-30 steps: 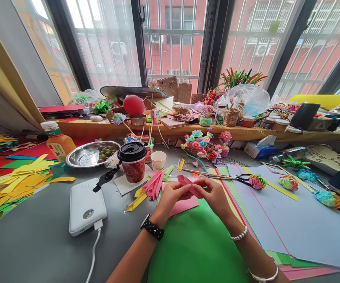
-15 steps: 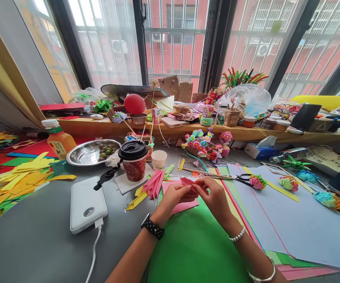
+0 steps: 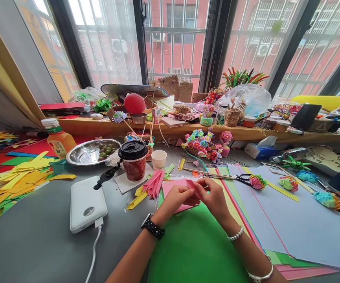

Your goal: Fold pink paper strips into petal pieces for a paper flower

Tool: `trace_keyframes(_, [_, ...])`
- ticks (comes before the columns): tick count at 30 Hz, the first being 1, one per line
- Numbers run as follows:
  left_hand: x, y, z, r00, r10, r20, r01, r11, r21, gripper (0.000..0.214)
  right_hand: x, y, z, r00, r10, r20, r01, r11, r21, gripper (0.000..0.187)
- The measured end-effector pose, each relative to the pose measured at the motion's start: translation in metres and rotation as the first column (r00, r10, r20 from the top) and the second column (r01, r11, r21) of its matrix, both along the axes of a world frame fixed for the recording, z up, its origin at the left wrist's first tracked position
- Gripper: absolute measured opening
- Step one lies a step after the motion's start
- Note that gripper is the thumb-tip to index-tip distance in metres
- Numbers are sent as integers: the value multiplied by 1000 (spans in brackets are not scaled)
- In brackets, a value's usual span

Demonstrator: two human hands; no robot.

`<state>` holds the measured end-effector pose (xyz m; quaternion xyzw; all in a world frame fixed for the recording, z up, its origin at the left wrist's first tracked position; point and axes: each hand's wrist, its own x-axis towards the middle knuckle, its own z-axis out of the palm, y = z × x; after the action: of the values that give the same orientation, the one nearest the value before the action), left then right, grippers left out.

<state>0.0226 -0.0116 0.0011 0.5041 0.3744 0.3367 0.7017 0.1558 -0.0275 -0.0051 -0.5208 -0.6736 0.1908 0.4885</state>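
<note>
Left hand (image 3: 174, 199) and right hand (image 3: 216, 197) pinch 1 pink paper (image 3: 198, 190) between them; green sheet (image 3: 199, 247) spreads nearer, gray table (image 3: 40, 243) beyond its left edge.

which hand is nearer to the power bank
Left. The left hand is to the right of the power bank; the right hand is farther right, past the left one. Both hold pink paper.

Left hand (image 3: 174, 199): pinches small folded pink paper piece (image 3: 198, 190)
Right hand (image 3: 216, 199): fingers same piece
Below hands: flat green sheet (image 3: 197, 247)
</note>
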Motion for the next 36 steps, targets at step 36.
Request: trace_keyframes(36, [-19, 14, 6, 950, 310, 31, -308, 921, 238, 23, 12, 5, 7, 905, 172, -390, -290, 919, -268, 22])
